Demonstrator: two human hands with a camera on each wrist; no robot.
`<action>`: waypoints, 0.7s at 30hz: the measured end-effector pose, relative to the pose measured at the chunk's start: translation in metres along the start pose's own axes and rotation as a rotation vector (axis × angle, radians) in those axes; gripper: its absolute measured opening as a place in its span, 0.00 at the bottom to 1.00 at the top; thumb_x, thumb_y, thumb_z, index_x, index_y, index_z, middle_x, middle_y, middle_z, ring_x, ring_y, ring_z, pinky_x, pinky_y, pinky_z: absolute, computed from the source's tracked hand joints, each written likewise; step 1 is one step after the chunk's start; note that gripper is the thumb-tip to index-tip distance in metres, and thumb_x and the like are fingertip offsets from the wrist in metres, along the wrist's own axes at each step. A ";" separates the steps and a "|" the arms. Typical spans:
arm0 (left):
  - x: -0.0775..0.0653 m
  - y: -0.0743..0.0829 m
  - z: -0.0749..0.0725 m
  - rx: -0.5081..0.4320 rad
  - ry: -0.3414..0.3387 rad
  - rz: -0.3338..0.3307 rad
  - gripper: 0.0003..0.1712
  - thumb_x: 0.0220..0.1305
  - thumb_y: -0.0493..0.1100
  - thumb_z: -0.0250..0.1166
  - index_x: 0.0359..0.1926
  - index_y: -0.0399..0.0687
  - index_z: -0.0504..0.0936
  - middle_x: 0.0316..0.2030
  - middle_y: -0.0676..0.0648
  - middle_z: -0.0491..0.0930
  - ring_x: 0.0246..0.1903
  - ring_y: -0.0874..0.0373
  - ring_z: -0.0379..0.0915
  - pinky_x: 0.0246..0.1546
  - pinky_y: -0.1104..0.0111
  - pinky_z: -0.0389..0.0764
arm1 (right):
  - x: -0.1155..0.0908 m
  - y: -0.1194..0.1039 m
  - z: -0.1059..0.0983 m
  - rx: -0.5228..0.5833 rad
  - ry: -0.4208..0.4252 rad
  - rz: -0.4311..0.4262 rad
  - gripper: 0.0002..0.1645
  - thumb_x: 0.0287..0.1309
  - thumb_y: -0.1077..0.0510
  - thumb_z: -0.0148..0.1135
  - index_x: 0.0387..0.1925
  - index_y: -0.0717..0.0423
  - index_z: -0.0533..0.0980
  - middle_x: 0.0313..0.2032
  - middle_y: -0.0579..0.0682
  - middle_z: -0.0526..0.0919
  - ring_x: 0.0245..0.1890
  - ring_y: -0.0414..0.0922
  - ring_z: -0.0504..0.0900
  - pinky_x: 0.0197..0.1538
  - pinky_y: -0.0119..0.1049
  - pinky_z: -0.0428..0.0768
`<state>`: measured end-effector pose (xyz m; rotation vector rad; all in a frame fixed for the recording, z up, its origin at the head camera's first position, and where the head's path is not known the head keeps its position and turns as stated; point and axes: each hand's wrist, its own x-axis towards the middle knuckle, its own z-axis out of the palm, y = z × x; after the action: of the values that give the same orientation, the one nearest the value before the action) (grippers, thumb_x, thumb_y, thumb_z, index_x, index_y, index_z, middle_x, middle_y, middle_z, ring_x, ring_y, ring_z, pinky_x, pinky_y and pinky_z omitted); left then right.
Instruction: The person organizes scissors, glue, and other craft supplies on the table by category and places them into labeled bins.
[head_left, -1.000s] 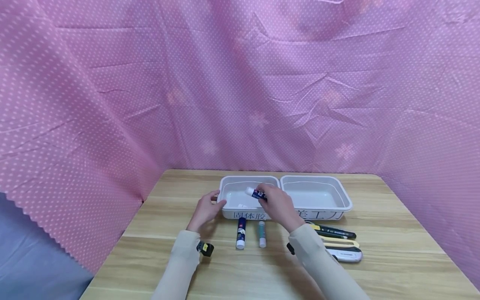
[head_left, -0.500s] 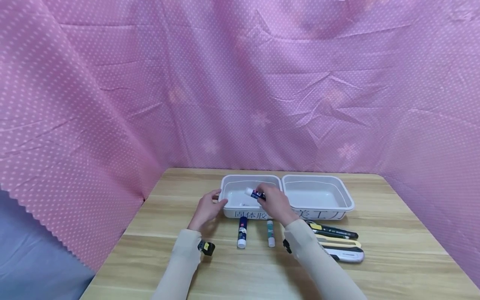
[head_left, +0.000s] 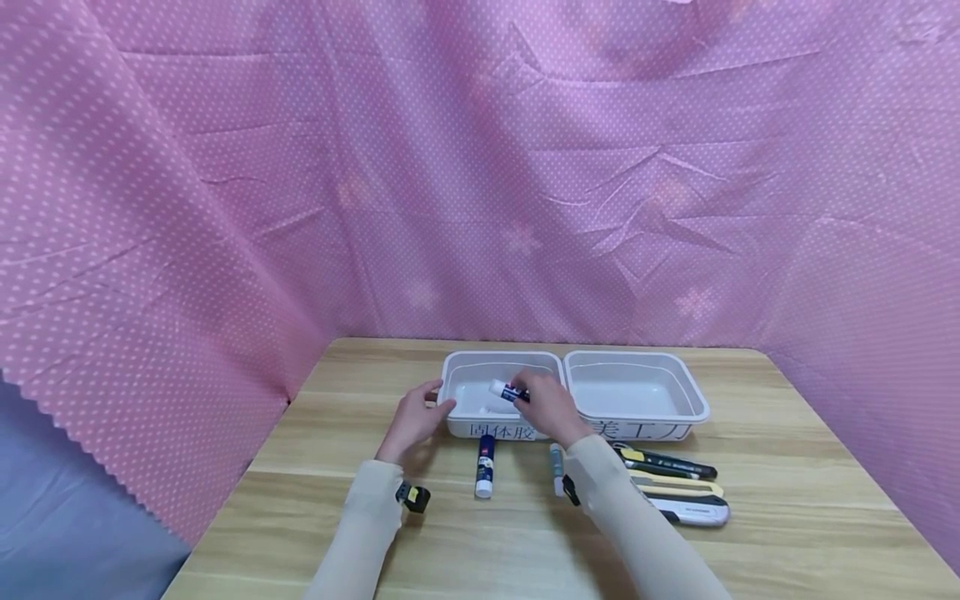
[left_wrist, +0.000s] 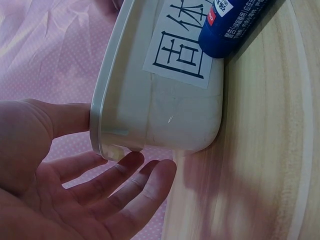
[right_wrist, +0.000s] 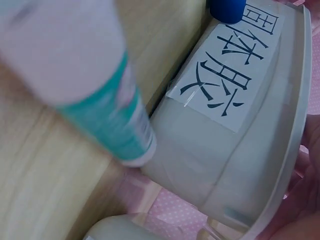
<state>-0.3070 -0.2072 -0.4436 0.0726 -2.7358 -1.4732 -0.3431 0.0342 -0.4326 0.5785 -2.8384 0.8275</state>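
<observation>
At frame centre, a glue stick (head_left: 507,389) is pinched by the right hand (head_left: 546,407) over the left tray (head_left: 459,367); its corner is touched by the spread left hand (head_left: 411,421).

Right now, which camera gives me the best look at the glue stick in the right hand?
The head view: it shows the right hand holding the blue and white glue stick over the left tray. The right wrist view shows only a teal glue stick lying by the tray; the left wrist view shows a blue one on the table.

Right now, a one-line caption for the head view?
Right hand holds a glue stick over the left white tray.
</observation>
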 end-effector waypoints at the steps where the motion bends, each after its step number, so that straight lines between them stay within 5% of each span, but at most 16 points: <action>1: 0.000 0.000 0.000 0.000 -0.001 0.001 0.35 0.72 0.46 0.64 0.75 0.40 0.65 0.61 0.33 0.76 0.55 0.41 0.79 0.55 0.54 0.84 | 0.000 0.000 0.000 0.004 -0.005 0.004 0.15 0.61 0.60 0.70 0.50 0.53 0.82 0.43 0.50 0.87 0.38 0.44 0.83 0.47 0.43 0.85; 21: 0.001 0.000 0.000 -0.016 0.004 0.006 0.35 0.71 0.46 0.65 0.74 0.39 0.66 0.60 0.33 0.77 0.54 0.42 0.79 0.53 0.57 0.86 | 0.006 0.003 -0.001 0.037 -0.066 0.027 0.17 0.61 0.61 0.70 0.51 0.56 0.82 0.47 0.53 0.88 0.46 0.49 0.85 0.52 0.47 0.85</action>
<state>-0.3081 -0.2069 -0.4437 0.0664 -2.7184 -1.4914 -0.3494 0.0354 -0.4318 0.5841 -2.9026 0.8834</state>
